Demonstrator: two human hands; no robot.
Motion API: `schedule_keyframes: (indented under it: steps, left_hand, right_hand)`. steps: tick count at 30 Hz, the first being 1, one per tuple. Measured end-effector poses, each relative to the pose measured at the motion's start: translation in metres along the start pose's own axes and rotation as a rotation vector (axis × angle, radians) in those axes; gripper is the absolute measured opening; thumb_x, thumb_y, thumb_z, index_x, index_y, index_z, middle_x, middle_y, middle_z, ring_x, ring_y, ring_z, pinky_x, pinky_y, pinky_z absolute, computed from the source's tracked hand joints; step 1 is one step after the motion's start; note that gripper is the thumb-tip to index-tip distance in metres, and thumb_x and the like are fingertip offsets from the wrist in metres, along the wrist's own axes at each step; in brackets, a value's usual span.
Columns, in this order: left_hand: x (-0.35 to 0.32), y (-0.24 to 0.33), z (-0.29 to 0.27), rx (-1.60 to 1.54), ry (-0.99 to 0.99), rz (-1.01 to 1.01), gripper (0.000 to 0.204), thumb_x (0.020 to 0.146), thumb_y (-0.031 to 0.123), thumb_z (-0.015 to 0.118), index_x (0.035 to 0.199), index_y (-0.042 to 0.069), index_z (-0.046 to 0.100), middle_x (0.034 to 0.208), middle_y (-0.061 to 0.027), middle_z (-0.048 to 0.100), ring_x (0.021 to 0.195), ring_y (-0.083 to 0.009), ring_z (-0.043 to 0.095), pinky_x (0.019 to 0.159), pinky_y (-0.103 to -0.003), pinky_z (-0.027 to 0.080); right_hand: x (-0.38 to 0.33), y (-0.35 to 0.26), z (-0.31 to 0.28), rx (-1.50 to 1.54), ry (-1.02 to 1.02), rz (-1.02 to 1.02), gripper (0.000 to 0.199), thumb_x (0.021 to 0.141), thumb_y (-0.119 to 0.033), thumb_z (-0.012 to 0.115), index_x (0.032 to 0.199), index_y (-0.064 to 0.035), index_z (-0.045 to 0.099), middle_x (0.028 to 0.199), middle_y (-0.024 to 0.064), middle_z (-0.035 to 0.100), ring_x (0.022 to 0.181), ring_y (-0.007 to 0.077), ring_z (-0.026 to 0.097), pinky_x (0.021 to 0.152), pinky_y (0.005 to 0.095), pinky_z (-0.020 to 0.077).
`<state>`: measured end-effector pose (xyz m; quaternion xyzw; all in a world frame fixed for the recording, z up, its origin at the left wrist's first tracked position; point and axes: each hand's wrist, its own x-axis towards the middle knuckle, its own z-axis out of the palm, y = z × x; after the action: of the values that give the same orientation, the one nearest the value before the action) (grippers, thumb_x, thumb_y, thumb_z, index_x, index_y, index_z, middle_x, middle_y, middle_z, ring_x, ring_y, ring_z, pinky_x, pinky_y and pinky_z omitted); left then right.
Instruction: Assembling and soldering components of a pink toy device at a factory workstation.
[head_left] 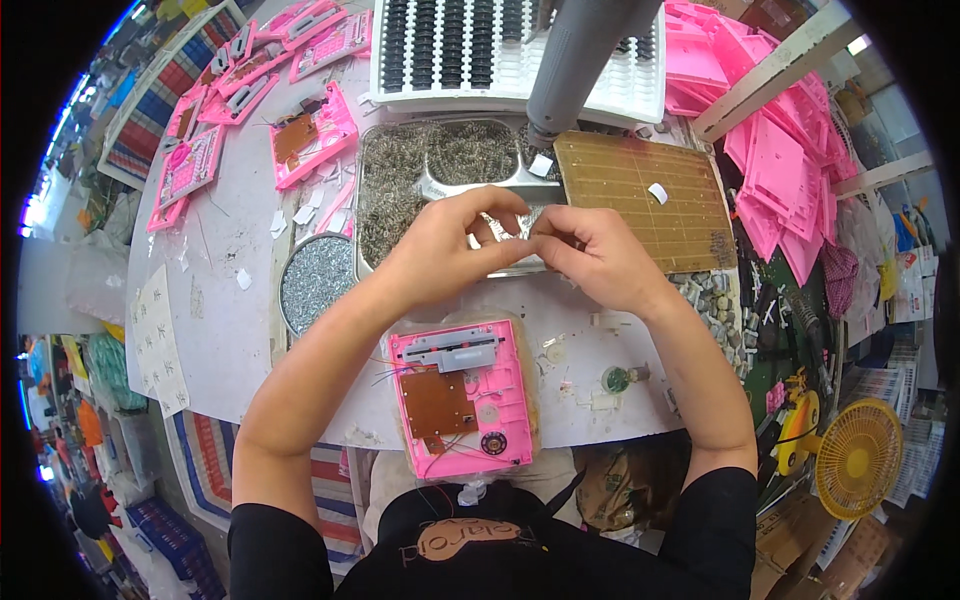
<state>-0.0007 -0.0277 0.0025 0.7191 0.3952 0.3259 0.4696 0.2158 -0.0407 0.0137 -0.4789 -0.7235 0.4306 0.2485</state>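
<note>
Above the front of a metal tray (365, 262) of small springs (390, 170), my left hand (450, 240) and my right hand (600, 250) meet with fingertips pinched together. Whatever they hold between them is too small to make out. Closer to me, at the table's edge, lies an open pink plastic housing (508, 385) on a padded base. Inside it sit a brown circuit board (437, 402), a grey slotted strip (450, 352) and a round black part (493, 443). Thin wires trail from the housing. Neither hand touches it.
A round bowl of small screws (318, 285) stands left of the tray. Behind are a white rack of black parts (452, 50) and a grey post (580, 70). A brown board (650, 200) lies right. Pink housings (785, 165) pile up far right; a yellow fan (857, 458) stands below.
</note>
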Motion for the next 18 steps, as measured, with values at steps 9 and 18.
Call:
schedule_keyframes:
  steps: [9,18]
  left_hand:
    - [-0.004,-0.008,0.009,0.293,0.139,0.151,0.033,0.098,0.026,0.058,0.081,-0.002,0.059,0.065,-0.013,0.054,0.06,-0.0167,0.054,0.057,-0.039,0.045]
    - [0.005,0.012,-0.001,-0.526,-0.163,-0.672,0.053,0.105,0.037,0.048,0.057,0.017,0.039,0.054,0.0064,0.033,0.044,-0.005,0.025,0.04,-0.024,0.017]
  right_hand:
    - [-0.001,-0.004,0.017,-0.415,0.386,-0.444,0.017,0.084,-0.017,0.071,0.097,-0.0056,0.069,0.085,0.0094,0.07,0.076,0.0279,0.067,0.067,0.038,0.0534]
    - [-0.005,-0.001,0.027,-0.677,0.42,-0.57,0.015,0.078,-0.01,0.069,0.086,-0.0093,0.057,0.078,0.0035,0.058,0.073,0.023,0.06,0.06,0.0369,0.0491]
